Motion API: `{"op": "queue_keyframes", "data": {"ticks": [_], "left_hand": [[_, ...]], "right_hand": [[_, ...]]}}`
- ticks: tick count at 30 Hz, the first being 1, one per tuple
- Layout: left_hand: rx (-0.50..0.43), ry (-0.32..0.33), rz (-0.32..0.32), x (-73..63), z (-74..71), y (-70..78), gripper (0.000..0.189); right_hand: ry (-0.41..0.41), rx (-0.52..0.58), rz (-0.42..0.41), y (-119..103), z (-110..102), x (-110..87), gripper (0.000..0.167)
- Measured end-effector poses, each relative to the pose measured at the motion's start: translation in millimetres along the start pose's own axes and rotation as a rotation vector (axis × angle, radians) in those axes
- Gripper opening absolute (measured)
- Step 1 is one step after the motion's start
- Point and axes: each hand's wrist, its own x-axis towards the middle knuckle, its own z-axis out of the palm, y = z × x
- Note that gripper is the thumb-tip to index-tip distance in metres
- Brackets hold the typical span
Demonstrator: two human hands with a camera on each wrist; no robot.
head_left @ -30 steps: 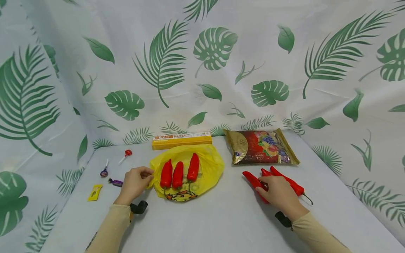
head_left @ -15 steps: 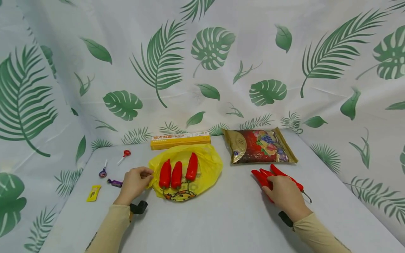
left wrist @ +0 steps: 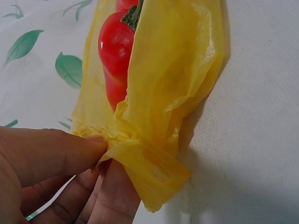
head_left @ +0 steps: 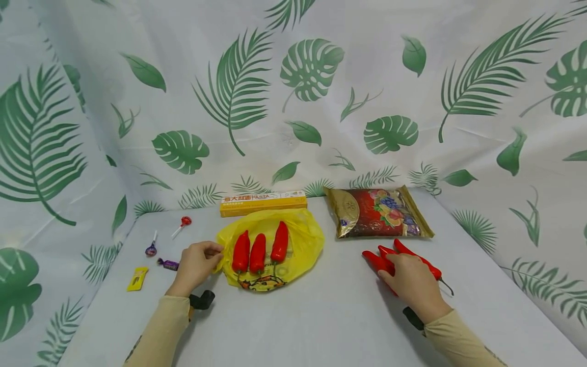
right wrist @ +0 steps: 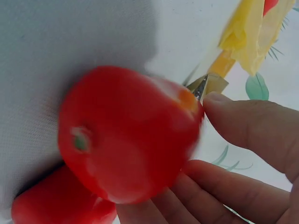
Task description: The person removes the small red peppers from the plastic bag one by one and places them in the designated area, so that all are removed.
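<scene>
The right hand (head_left: 415,285) has its thumb and fingers closed about a red chili pepper (head_left: 373,260), near the right edge of the surface (head_left: 293,331). That pepper's long axis runs slantwise, its narrow tip pointing to the far left corner and its stem end toward the near right; in the right wrist view the thumb lies on one side, the fingers on the other. Whether it touches the surface cannot be told. Just right of it, a second pepper (head_left: 387,251) is mostly hidden by the hand, and a third pepper (head_left: 424,262) lies parallel, its stem toward the near right corner.

The left hand (head_left: 194,267) pinches the gathered left end of a yellow plastic bag (head_left: 304,244) between thumb and fingers. Three red peppers (head_left: 258,253) lie in the bag side by side, tips toward the far edge, stems toward the near edge. A pasta box (head_left: 263,205) and a red-and-gold packet (head_left: 380,214) lie along the far edge; two lollipops (head_left: 151,251) and two wrapped candies (head_left: 137,279) lie toward the left edge.
</scene>
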Motion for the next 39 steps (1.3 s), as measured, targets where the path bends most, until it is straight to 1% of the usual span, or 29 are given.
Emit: {"op": "queue_keyframes", "data": {"ticks": [9,12,17,22,26,29,32,36,39], "left_hand": [[0.000,0.003,0.006,-0.1,-0.1,-0.4,0.016],[0.005,0.005,0.006,-0.2,-1.0,-0.6,0.016],[0.008,0.011,0.016,0.7,-2.1,-1.1,0.016],[0.001,0.020,0.039,1.6,-1.7,-3.6,0.014],[0.007,0.035,0.065,1.4,-1.5,-5.7,0.012],[0.004,0.039,0.063,0.5,-1.5,-5.9,0.011],[-0.004,0.044,0.062,-0.2,-1.2,-5.3,0.011],[-0.004,0.053,0.059,-0.2,-0.7,-3.4,0.011],[-0.009,0.051,0.055,1.0,0.3,-2.2,0.011]], "right_hand": [[-0.024,0.019,0.000,-4.9,-0.7,1.4,0.054],[-0.015,0.037,-0.024,-7.0,-0.1,3.9,0.051],[0.023,0.126,-0.093,-12.3,3.5,11.1,0.042],[0.034,0.255,-0.149,-23.9,15.5,23.8,0.045],[0.040,0.351,-0.183,-43.1,29.9,38.7,0.046],[0.050,0.421,-0.209,-64.5,41.3,52.0,0.045],[0.020,0.475,-0.217,-89.3,52.3,65.6,0.045],[-0.064,0.513,-0.163,-121.8,67.6,86.0,0.047],[-0.122,0.530,-0.109,-141.6,79.3,100.3,0.052]]}}
